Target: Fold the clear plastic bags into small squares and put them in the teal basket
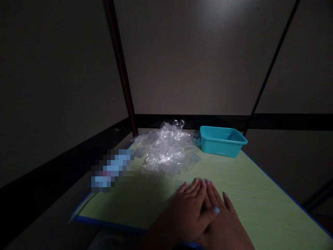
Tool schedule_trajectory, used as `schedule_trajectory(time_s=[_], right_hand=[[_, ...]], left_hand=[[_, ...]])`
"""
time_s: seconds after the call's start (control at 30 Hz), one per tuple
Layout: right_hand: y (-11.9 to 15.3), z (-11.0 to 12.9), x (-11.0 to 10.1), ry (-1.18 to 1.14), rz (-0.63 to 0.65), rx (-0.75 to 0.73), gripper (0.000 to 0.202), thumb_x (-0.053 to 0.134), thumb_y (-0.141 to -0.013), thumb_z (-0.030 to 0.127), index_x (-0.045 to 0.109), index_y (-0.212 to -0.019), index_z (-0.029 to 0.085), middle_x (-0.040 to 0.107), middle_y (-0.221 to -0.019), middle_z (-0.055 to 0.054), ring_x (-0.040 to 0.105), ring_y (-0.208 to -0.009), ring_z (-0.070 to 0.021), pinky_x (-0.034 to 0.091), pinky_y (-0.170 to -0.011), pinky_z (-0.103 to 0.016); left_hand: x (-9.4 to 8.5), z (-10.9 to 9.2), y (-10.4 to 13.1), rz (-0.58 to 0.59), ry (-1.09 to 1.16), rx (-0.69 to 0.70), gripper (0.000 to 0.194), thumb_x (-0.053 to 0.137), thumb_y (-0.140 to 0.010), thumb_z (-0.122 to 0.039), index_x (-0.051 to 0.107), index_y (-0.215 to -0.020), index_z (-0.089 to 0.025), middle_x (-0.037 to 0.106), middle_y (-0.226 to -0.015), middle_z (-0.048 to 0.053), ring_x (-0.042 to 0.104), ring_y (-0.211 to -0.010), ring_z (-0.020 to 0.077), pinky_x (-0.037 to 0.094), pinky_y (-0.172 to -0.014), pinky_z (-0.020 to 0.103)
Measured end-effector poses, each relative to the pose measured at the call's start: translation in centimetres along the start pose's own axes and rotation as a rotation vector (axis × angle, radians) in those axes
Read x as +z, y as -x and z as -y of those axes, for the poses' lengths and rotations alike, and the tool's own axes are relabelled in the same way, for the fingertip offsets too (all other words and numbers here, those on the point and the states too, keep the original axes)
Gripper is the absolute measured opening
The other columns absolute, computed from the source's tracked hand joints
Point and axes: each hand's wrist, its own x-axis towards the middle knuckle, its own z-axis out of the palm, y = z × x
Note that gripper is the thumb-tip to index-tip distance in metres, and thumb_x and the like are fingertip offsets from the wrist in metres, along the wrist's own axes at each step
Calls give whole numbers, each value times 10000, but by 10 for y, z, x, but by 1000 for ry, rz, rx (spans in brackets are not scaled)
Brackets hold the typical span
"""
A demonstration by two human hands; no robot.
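My left hand [187, 208] lies palm down on the pale green table [262, 194], fingers stretched out, its thumb crossing over my other hand. Right beside it, partly covered by it, my right hand [223, 216] also rests flat with the fingers extended. Beyond the fingertips, a heap of crumpled clear plastic bags [166, 149] spreads over the far part of the table. A faint clear sheet edge seems to show by the left fingertips; whatever lies beneath the palms is hidden.
At the back right of the table stands a turquoise plastic basin [221, 147]. A pixelated light-blue item [111, 172] is at the left edge. Blue trim [111, 223] borders the table. Panelled walls [192, 69] rise behind and to the left.
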Motion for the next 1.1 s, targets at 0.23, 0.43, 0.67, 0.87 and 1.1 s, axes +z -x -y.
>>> schedule_trajectory(time_s=[0.23, 0.43, 0.67, 0.87, 1.1], right_hand=[[0, 6, -13, -28, 48, 15, 940, 538, -685, 539, 221, -1433, 66, 128, -1486, -161, 57, -1378, -348, 126, -1083, -597], [1, 9, -23, -58, 76, 65, 1065, 570, -663, 625, 199, -1419, -26, 86, -1480, -218, 46, -1383, -343, 83, -1104, -558], [5, 11, -28, -107, 88, 79, 1160, 590, -637, 703, 135, -1438, -2, 35, -1488, -209, -8, -1386, -320, 39, -1109, -536], [3, 14, -35, -157, 126, 122, 1175, 652, -615, 654, 146, -1440, -12, 19, -1487, -212, -23, -1384, -320, 25, -1114, -522], [9, 4, -26, -288, 19, 72, 1212, 756, -574, 522, 75, -1469, 69, 15, -1519, -148, -54, -1388, -280, 70, -1130, -487]], left_hand=[[0, 9, 6, -35, -102, -75, 623, 225, -964, -553, 268, -1459, -176, 192, -1522, 81, 145, -1407, 231, 165, -1138, 465], [-3, 22, 14, -35, -228, -91, 574, 312, -965, -451, 271, -1455, -156, 190, -1521, 84, 165, -1405, 224, 186, -1130, 473], [-3, 32, 21, -41, -359, -101, 582, 367, -948, -436, 285, -1447, -146, 199, -1513, 93, 216, -1391, 247, 254, -1099, 496], [15, 43, 23, -179, -428, -208, 659, 370, -930, -507, 326, -1420, -68, 256, -1485, 166, 249, -1375, 296, 271, -1077, 540], [12, 43, 25, -210, -418, -28, 565, 434, -928, -350, 273, -1451, -208, 220, -1517, 74, 191, -1397, 280, 189, -1087, 601]])
